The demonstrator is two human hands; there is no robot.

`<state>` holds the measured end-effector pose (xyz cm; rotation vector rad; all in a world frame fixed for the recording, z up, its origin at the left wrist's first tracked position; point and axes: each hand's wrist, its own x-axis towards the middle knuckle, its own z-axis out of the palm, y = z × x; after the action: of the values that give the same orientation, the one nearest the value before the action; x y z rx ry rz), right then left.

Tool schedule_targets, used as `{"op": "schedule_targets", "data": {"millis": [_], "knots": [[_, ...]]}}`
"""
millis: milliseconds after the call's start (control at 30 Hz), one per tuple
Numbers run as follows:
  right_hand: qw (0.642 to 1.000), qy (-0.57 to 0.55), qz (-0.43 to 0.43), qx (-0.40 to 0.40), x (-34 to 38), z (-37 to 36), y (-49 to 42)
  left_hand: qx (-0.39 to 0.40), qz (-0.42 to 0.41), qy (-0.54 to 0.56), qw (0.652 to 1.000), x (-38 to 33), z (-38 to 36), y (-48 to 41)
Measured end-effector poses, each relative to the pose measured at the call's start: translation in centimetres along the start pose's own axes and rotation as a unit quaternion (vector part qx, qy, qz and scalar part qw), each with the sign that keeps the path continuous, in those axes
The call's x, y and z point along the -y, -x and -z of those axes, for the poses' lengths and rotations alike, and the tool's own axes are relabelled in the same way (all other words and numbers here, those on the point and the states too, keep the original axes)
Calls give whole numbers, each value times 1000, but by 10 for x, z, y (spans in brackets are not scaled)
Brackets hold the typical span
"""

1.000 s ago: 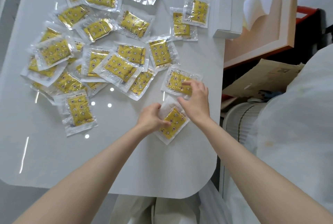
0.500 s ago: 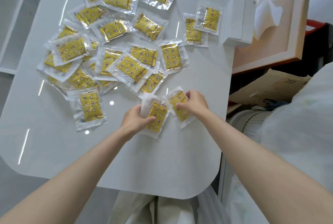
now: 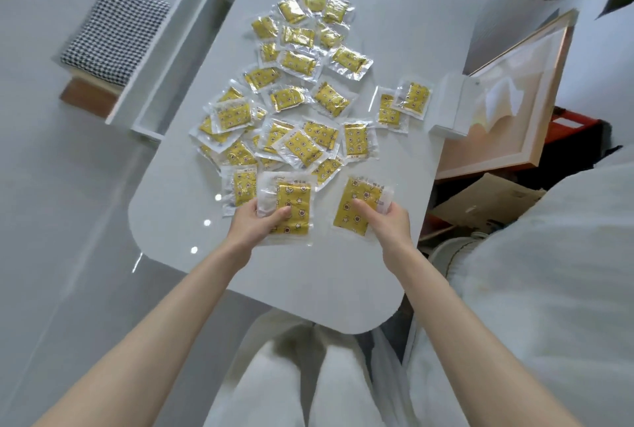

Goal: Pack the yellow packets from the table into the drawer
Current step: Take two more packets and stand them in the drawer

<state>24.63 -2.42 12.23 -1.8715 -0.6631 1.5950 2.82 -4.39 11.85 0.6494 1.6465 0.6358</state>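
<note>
Glossy white table (image 3: 308, 289) — scattered yellow packets (image 3: 302, 149)

White glossy table (image 3: 281, 289) — scattered yellow packets (image 3: 298, 148), white box (image 3: 453, 111) at right edge.
</note>
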Motion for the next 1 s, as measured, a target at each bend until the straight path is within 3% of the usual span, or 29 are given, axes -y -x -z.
{"op": "schedule_targets", "data": {"millis": [467,867,1000], "knots": [[996,30,8,87,53,-44,129,-74,-26,58,995,-26,121,137],[996,25,20,84,44,-235,187,-59,-45,80,994,-14,325,127],[995,-64,-39,65,44,-312,206,-39,-72,46,996,-35,416,119]]}}
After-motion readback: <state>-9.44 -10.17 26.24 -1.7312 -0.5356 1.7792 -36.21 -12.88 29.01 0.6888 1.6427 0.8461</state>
